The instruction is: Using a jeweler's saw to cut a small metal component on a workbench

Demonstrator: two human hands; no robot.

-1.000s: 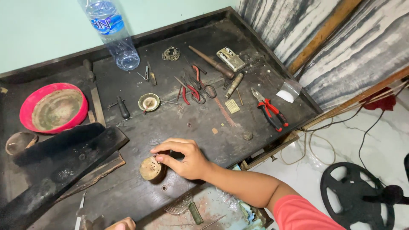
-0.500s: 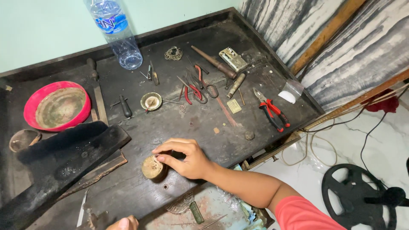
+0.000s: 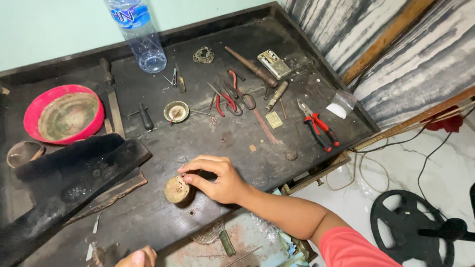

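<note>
While my view has drifted slightly, my right hand [image 3: 217,178] stays put, fingertips pinched on the small round wooden block [image 3: 177,190] near the bench's front edge | left hand [image 3: 138,258] barely in view; grip unclear | dark worn workbench [image 3: 237,143]; pale green wall [image 3: 49,29]; red bowl [image 3: 63,113]; pliers [image 3: 319,128]

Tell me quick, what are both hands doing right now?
Right hand: fingers curled, fingertips touching the small round brownish wooden block on the dark workbench.
Left hand: mostly out of frame, cannot be told.
</note>
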